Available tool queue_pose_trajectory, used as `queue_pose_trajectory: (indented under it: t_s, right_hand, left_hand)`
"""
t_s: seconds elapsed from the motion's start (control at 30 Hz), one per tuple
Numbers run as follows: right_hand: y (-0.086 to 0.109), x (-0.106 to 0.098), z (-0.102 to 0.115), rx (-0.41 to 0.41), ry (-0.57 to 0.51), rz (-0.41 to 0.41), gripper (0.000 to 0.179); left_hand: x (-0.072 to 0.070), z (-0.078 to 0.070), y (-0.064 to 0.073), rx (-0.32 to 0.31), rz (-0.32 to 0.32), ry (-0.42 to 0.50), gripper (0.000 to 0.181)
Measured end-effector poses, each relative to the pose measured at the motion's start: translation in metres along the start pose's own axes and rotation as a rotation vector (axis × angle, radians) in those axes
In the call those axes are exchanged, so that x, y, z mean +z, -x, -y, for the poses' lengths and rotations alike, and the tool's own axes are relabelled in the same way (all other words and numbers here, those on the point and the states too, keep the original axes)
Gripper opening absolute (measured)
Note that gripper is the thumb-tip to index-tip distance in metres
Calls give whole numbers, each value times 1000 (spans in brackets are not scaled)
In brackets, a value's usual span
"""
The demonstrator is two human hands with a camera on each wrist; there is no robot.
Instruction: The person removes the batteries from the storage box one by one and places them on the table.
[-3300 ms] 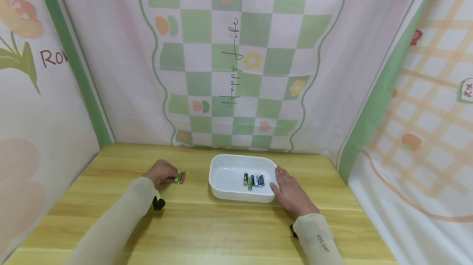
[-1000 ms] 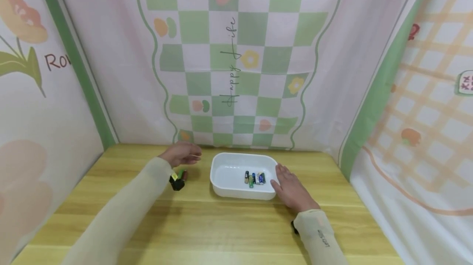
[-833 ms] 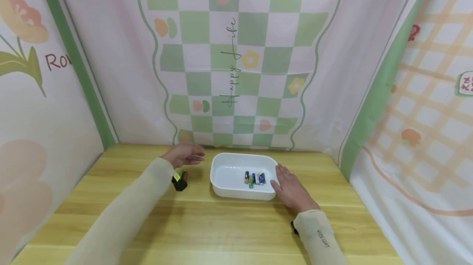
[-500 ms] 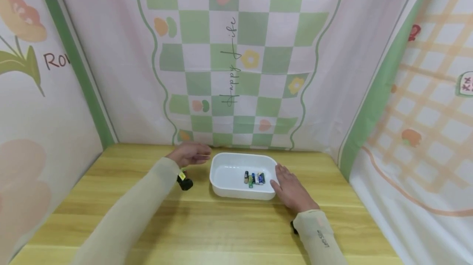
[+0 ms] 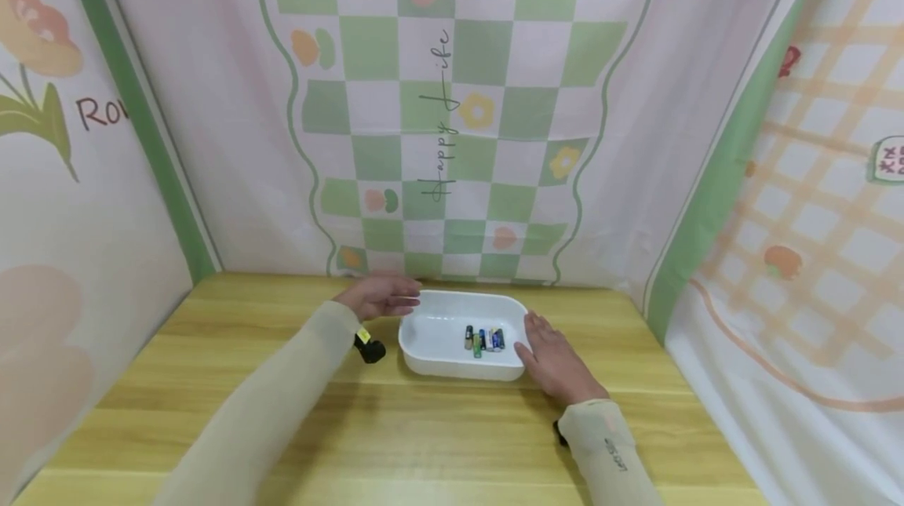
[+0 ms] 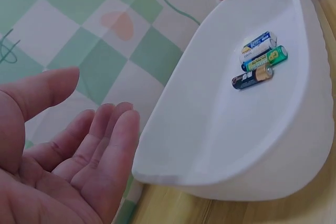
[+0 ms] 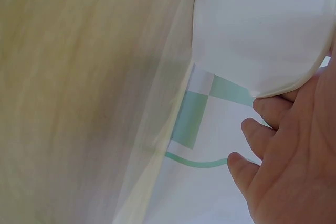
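My left hand (image 5: 381, 296) is at the left rim of a white plastic tray (image 5: 441, 370), palm up and empty in the left wrist view, fingers loosely bent and thumb apart. Several small batteries (image 5: 477, 345) lie together in the right half of the tray. The nearest in the left wrist view is a black and copper battery (image 6: 252, 77), beside a green battery (image 6: 270, 59). My right hand (image 5: 561, 365) rests against the tray's right end, fingers extended along the outside and thumb at the rim. The right wrist view shows its fingertips close to the tray's outer wall.
The tray stands on a wood-grain table (image 5: 452, 443). A curtain with a green and white check (image 5: 438, 114) hangs along the table's back edge, and printed curtains enclose both sides. A small black device (image 5: 369, 347) sits under my left wrist.
My left hand has moved from the green and red batteries on the table, up and right to the tray's left rim. Those batteries are now hidden behind the arm. The right hand stays in place.
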State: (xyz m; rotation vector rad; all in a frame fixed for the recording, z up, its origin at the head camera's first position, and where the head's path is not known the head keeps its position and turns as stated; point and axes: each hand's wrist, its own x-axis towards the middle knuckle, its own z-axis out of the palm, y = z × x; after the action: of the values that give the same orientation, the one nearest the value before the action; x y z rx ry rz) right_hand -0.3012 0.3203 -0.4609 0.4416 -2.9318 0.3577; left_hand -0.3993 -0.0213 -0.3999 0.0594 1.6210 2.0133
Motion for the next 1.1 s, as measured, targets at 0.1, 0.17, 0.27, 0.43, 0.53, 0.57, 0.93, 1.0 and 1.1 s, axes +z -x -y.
queue_pose_trajectory:
  t_s: [0.1, 0.17, 0.27, 0.43, 0.53, 0.57, 0.93, 1.0, 1.1]
  right_hand:
    - [0, 0, 0, 3, 1, 3, 66]
    - [0, -1, 1, 1, 6, 3, 67]
    - [0, -2, 2, -3, 5, 5, 67]
    - [-1, -5, 3, -6, 7, 0, 67]
    - [-1, -5, 3, 2, 7, 2, 67]
    - [-1, -5, 4, 4, 3, 3, 67]
    - [0, -4, 6, 6, -2, 5, 64]
    - [1, -5, 6, 7, -2, 5, 64]
    - [2, -5, 7, 13, 7, 9, 65]
  left_hand:
    - [6, 1, -2, -1, 17, -3, 37]
    - [10, 1, -2, -1, 26, -12, 40]
    - [16, 2, -4, -17, 27, -15, 41]
    - [24, 6, -12, -31, 27, -12, 43]
    - [29, 8, -16, -39, 26, -24, 43]
    - [30, 9, -16, -39, 21, -32, 41]
    - [40, 18, -23, -35, 5, -26, 32]
    - [42, 20, -25, -35, 3, -29, 32]
    - [45, 22, -29, -36, 8, -45, 36]
